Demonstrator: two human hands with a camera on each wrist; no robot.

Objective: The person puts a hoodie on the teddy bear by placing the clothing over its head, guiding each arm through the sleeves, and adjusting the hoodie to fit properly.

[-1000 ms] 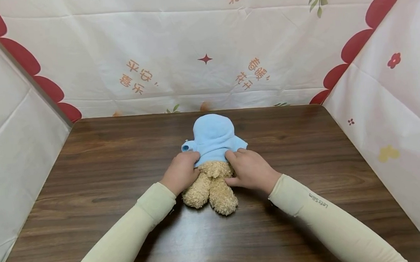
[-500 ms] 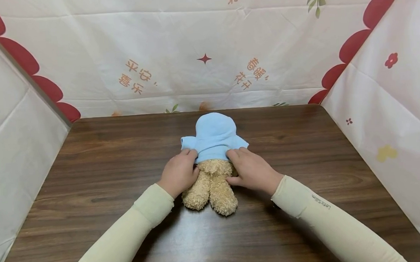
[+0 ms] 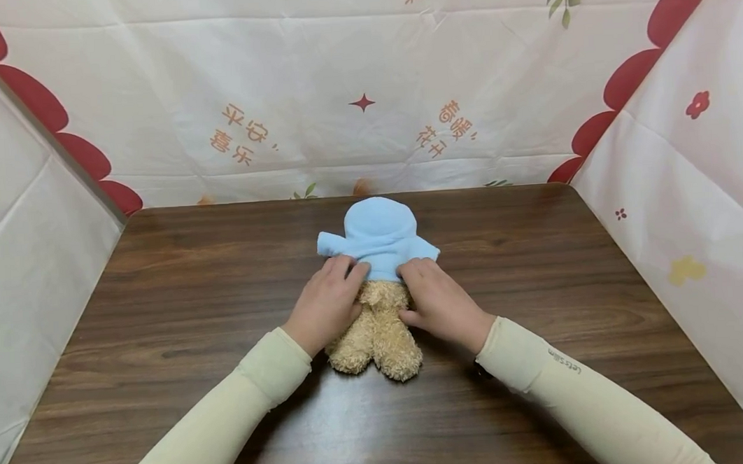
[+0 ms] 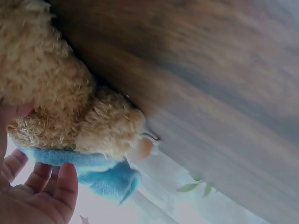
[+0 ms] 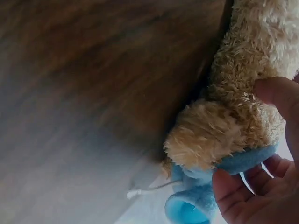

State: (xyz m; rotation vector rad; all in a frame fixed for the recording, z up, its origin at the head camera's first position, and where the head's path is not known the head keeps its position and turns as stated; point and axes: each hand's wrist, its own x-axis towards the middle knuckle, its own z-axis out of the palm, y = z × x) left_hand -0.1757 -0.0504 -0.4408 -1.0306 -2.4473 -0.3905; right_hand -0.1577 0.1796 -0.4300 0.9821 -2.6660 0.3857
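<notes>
A tan plush teddy bear [image 3: 395, 343] lies on the table, its legs toward me. A light-blue hooded top [image 3: 380, 224] covers its head and upper body, sleeves out to both sides. My left hand [image 3: 325, 301] pinches the hem at the left, thumb against the fur. At the right, my right hand [image 3: 444, 298] grips the hem with curled fingertips, its thumb on the bear's side. In the right wrist view a furry arm [image 5: 205, 135] sticks out below the hem, beside an open sleeve [image 5: 187, 210]. Another furry arm [image 4: 112, 123] shows in the left wrist view.
The dark wood-grain table [image 3: 191, 283] ends at a back edge just behind the hood. White printed cloth [image 3: 363, 64] hangs behind it and along both sides. A white drawstring [image 5: 154, 189] trails from the top near the tabletop.
My left hand has shifted slightly inward and up onto the garment, its fingers spread more. The left sleeve has swung upward, and its opening no longer shows. The right hand stays nearly in place.
</notes>
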